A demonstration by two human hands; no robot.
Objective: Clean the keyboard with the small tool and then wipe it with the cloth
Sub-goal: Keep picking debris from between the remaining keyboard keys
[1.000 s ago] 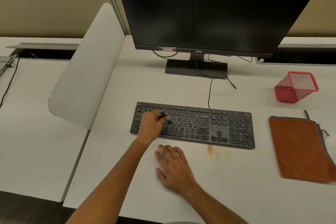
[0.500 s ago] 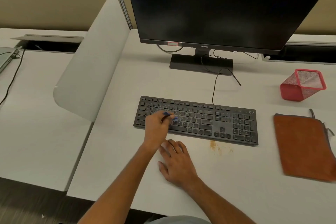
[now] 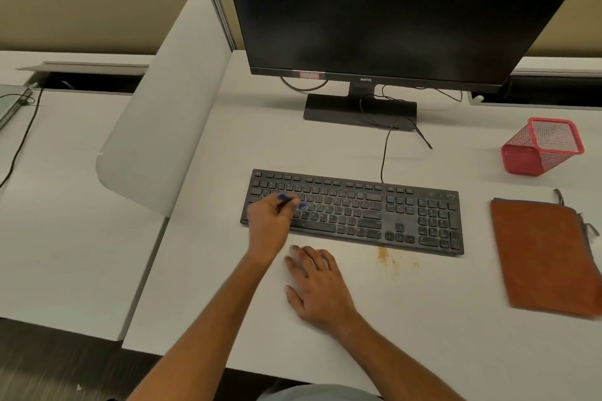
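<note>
White desk (image 3: 391,319) holds everything. Black monitor (image 3: 407,10) at back, dark screen. Black keyboard (image 3: 374,215) lies in front of it, flat, cable running back toward the stand. Orange cloth (image 3: 547,257) lies flat, well right of keyboard, not touching. Red mesh cup (image 3: 542,146) behind the cloth, tipped on its side. R hand (image 3: 317,286) flat on desk just in front of keyboard, fingers straight, slightly apart. L hand (image 3: 270,221) over keyboard's left part, fingers curled round blue tool (image 3: 291,199), tip over the keys. Brown crumbs (image 3: 386,255) on desk by keyboard's front edge.

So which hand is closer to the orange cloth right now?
Right. The right hand rests flat on the desk, left of the orange cloth; the left hand is farther, holding the blue tool over the keyboard.
</note>
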